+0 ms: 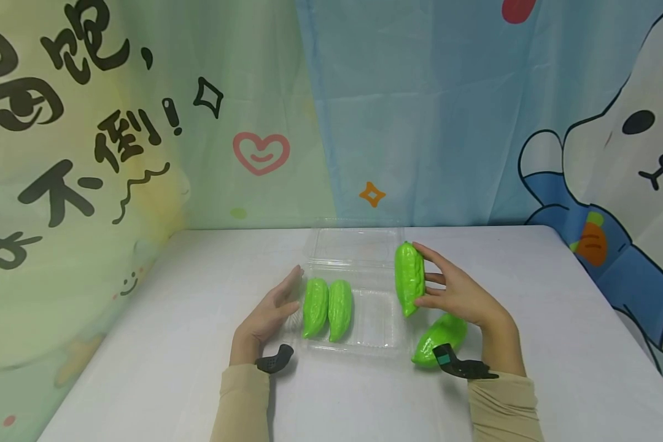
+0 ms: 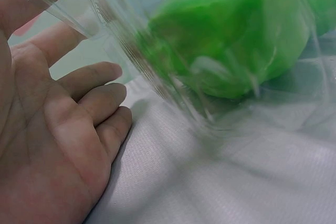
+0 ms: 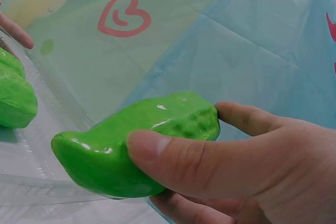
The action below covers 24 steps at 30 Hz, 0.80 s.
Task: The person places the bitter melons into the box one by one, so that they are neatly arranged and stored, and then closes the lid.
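My right hand (image 1: 458,294) pinches a glossy green toy bitter melon (image 1: 409,279) between thumb and fingers, above the right edge of a clear plastic clamshell box (image 1: 376,319). The right wrist view shows the thumb (image 3: 152,148) lying across the held bitter melon (image 3: 105,166). Two more bitter melons (image 1: 328,309) lie side by side in the left part of the box's base. At the box's left wall, my left hand (image 1: 271,313) stands with loosely extended fingers. In the left wrist view its lower fingers (image 2: 107,98) lie apart from the plastic wall.
Another bitter melon (image 1: 442,337) lies on the white tablecloth (image 1: 376,399) right of the box, partly behind my right wrist strap (image 1: 464,367). The box's lid (image 1: 356,245) is folded back toward the printed curtain (image 1: 431,123).
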Each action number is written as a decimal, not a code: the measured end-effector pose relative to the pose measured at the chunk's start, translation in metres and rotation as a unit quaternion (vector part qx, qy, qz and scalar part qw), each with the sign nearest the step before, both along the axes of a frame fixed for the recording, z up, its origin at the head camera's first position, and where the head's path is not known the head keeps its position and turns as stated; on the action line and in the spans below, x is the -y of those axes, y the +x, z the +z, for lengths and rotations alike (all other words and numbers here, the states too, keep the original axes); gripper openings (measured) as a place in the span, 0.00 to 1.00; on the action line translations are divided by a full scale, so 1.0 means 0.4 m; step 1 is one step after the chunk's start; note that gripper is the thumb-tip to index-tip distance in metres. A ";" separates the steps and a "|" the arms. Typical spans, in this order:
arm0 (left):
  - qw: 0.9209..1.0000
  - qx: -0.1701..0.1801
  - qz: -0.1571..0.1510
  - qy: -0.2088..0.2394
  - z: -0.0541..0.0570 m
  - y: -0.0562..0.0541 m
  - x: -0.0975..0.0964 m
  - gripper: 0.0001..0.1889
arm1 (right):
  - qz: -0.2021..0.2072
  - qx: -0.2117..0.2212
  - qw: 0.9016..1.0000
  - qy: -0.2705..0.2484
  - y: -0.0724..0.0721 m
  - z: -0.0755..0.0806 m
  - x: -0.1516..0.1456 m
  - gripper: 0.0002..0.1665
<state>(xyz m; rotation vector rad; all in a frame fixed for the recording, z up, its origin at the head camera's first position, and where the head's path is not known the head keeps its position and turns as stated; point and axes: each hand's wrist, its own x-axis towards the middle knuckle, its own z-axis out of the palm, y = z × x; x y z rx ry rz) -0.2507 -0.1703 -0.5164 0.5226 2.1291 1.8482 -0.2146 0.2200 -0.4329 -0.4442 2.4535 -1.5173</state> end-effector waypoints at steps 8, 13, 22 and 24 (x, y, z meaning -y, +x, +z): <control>1.000 0.002 0.000 -0.001 0.001 0.001 -0.001 0.43 | 0.005 -0.007 1.000 0.000 -0.004 -0.003 0.013 0.61; 1.000 0.002 -0.004 0.001 0.002 0.001 0.000 0.43 | 0.013 -0.011 1.000 -0.002 -0.006 -0.001 0.025 0.61; 1.000 0.000 -0.005 0.005 -0.002 -0.002 0.001 0.43 | 0.028 -0.015 0.999 -0.014 -0.010 -0.001 0.045 0.60; 1.000 0.000 -0.006 0.006 -0.002 -0.002 0.001 0.43 | 0.029 -0.019 0.999 -0.013 -0.012 -0.002 0.050 0.60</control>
